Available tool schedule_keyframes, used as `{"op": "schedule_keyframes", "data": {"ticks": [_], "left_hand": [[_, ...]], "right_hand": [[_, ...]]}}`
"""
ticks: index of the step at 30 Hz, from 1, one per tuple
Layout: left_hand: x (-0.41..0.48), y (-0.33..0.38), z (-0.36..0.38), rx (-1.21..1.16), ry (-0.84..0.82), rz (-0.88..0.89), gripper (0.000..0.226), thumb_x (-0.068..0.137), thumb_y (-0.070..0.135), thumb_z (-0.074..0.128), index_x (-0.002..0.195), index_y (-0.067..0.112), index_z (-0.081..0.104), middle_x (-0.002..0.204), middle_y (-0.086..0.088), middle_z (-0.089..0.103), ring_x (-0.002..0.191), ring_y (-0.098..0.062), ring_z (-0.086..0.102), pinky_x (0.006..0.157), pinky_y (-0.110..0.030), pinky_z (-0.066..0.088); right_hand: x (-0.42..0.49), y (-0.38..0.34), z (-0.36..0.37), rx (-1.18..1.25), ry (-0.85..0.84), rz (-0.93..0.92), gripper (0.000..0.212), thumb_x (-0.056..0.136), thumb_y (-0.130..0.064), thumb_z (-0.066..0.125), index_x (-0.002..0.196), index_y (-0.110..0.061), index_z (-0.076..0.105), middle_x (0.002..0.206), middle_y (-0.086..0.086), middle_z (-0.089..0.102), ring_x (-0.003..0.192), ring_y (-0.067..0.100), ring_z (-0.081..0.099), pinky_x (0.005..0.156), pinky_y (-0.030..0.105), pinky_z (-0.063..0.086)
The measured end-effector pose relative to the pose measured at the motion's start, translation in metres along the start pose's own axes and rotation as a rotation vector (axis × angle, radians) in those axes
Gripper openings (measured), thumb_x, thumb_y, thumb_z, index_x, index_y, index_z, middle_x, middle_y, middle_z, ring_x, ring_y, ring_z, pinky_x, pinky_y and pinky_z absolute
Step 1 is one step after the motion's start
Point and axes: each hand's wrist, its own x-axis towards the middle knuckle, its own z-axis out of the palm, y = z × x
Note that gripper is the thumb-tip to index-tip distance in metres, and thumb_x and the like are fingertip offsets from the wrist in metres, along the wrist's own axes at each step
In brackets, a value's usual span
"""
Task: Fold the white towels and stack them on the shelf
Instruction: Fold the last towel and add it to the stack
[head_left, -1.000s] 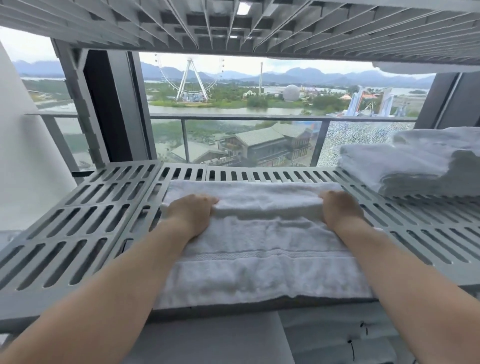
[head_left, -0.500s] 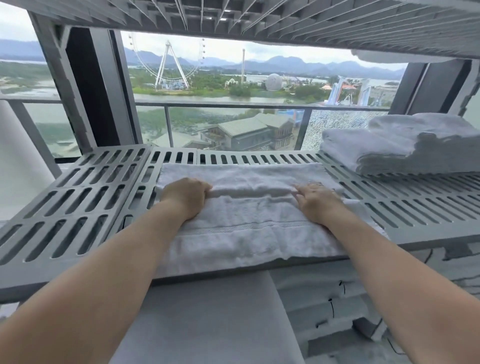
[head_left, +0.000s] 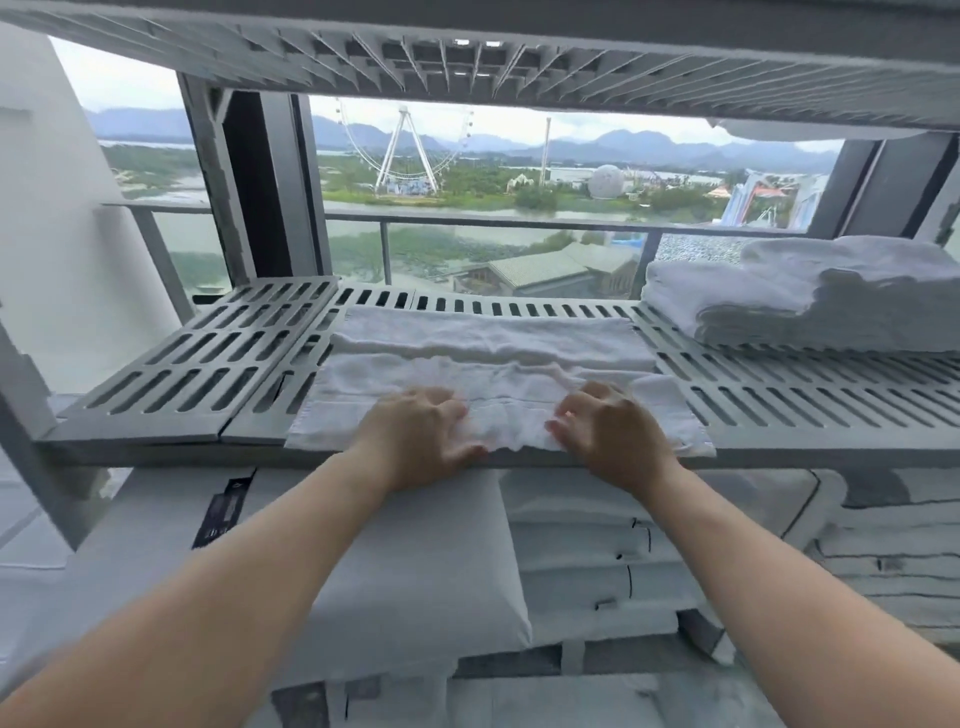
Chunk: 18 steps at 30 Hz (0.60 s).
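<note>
A white towel (head_left: 493, 358) lies spread on the grey slatted shelf (head_left: 171, 374), its far edge folded toward me into a flat band. My left hand (head_left: 423, 439) and my right hand (head_left: 608, 431) sit close together at the towel's near edge by the shelf front. Both have curled fingers that bunch and pinch the cloth between them. A stack of folded white towels (head_left: 810, 293) rests on the same shelf at the right.
Another slatted shelf (head_left: 519, 62) hangs close overhead. Below the shelf front lie white pillows and folded linens (head_left: 415, 571). A window with a railing is behind the shelf, a white wall at the left. The shelf's left part is bare slats.
Both hands slid back from the towel's folded far band to its near edge and came closer together. They now bunch the cloth there. The camera tilted down.
</note>
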Motion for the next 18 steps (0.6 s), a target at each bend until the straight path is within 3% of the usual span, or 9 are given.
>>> {"op": "schedule_keyframes", "data": {"ticks": [2,3,5,7,10,14,18], "left_hand": [[-0.019,0.004,0.004,0.12,0.019,-0.013,0.079,0.081,0.072,0.057,0.145,0.028,0.047,0.151,0.0,0.046,0.137,-0.028,0.046,0.114,-0.044,0.036],[-0.027,0.005,0.005,0.13,0.06,-0.022,0.072,0.082,0.06,0.064,0.145,0.028,0.048,0.15,0.001,0.049,0.135,-0.027,0.049,0.112,-0.044,0.04],[-0.036,0.006,0.003,0.1,0.175,-0.044,0.052,0.085,0.025,0.067,0.136,0.028,0.058,0.138,0.005,0.06,0.123,-0.026,0.059,0.097,-0.044,0.052],[-0.042,0.009,-0.002,0.088,0.24,-0.055,0.048,0.083,0.009,0.064,0.128,0.028,0.066,0.13,0.007,0.066,0.114,-0.026,0.066,0.084,-0.044,0.058],[-0.046,0.009,-0.01,0.063,0.272,-0.029,0.048,0.084,0.007,0.065,0.125,0.033,0.069,0.124,0.01,0.07,0.106,-0.024,0.07,0.076,-0.04,0.059],[-0.051,0.008,-0.011,0.068,0.301,-0.046,0.049,0.086,0.008,0.066,0.123,0.039,0.07,0.116,0.009,0.074,0.102,-0.02,0.071,0.076,-0.034,0.058],[-0.058,0.005,-0.007,0.046,0.351,-0.031,0.043,0.084,0.0,0.064,0.111,0.03,0.077,0.098,0.001,0.076,0.09,-0.029,0.072,0.068,-0.037,0.057]], "right_hand": [[-0.02,0.002,-0.002,-0.03,-0.063,-0.047,0.048,0.086,-0.055,0.064,0.119,-0.02,0.067,0.121,0.002,0.063,0.116,0.023,0.056,0.095,0.041,0.05],[-0.028,0.003,-0.003,-0.048,-0.085,-0.051,0.053,0.085,-0.052,0.066,0.127,-0.02,0.063,0.124,0.001,0.061,0.119,0.024,0.055,0.098,0.042,0.049],[-0.038,0.005,-0.003,-0.046,-0.064,-0.03,0.052,0.085,-0.034,0.07,0.133,-0.018,0.06,0.127,0.002,0.061,0.12,0.027,0.055,0.101,0.043,0.048],[-0.043,0.004,-0.004,-0.037,-0.021,-0.01,0.047,0.086,-0.023,0.07,0.132,-0.017,0.061,0.126,0.002,0.062,0.119,0.027,0.056,0.101,0.043,0.048],[-0.043,0.005,-0.009,0.026,-0.017,-0.001,0.045,0.085,-0.018,0.071,0.129,-0.018,0.064,0.124,0.0,0.065,0.119,0.025,0.056,0.102,0.042,0.047],[-0.045,0.009,-0.019,0.061,-0.019,0.026,0.04,0.081,-0.008,0.069,0.12,-0.02,0.069,0.114,-0.002,0.066,0.113,0.022,0.057,0.091,0.039,0.053],[-0.054,0.013,-0.024,0.082,0.045,0.035,0.038,0.077,0.004,0.067,0.109,-0.016,0.074,0.101,0.0,0.068,0.105,0.024,0.06,0.083,0.037,0.054]]}}
